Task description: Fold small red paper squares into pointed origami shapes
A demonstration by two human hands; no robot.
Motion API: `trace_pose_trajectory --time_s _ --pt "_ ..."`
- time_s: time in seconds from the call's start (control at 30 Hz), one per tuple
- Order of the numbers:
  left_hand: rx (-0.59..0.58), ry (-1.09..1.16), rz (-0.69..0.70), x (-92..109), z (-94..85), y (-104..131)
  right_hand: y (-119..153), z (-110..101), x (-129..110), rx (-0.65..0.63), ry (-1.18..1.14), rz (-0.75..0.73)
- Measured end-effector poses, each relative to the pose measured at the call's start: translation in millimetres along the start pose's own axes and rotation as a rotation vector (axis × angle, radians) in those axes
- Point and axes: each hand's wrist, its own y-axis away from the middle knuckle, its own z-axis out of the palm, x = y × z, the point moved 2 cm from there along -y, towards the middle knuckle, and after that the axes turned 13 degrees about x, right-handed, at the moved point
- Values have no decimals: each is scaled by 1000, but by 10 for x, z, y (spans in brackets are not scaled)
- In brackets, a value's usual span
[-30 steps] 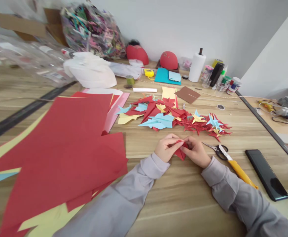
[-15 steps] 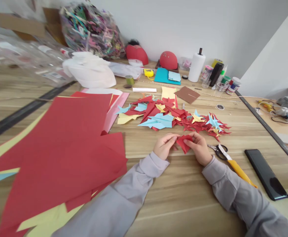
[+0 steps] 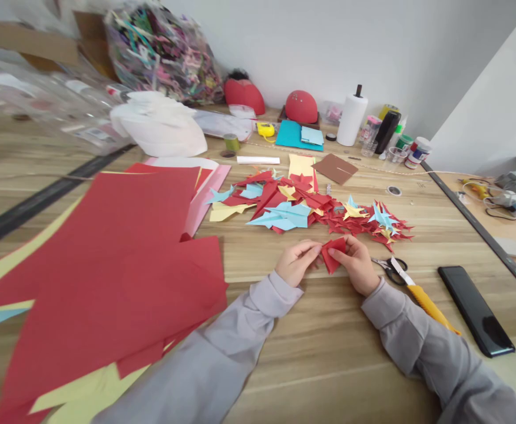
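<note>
A small folded piece of red paper [image 3: 334, 259] is pinched in my right hand [image 3: 357, 264], thumb on its face. My left hand [image 3: 297, 261] is closed at the paper's left edge, thumb and forefinger pressed together there. Just beyond both hands lies a pile of folded red paper pieces [image 3: 333, 215], with light blue paper shapes [image 3: 282, 216] and yellow ones among them. Large red sheets [image 3: 129, 282] cover the table left of my hands.
Scissors [image 3: 393, 271], a yellow-handled cutter [image 3: 430, 306] and a black phone [image 3: 476, 311] lie to the right. Behind the pile are a brown sheet [image 3: 335, 169], a yellow tape measure [image 3: 265, 130] and a white bottle [image 3: 352, 121]. Plastic bottles [image 3: 81, 112] lie at the back left.
The red paper has turned slightly between my fingers and looks narrower. My left fingertips have shifted a little to the right along its edge.
</note>
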Motion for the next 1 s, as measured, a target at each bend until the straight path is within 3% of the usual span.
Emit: trace_pose_trajectory --time_s 0.2,0.63,1.0 --pt "4 -60 55 -3 -3 2 -3 -10 21 -17 12 -17" --pt "19 3 7 -11 -13 0 0 -3 9 -23 -43 1" --pt "-2 -42 65 -1 -2 -4 -9 -9 43 -50 -68 -8"
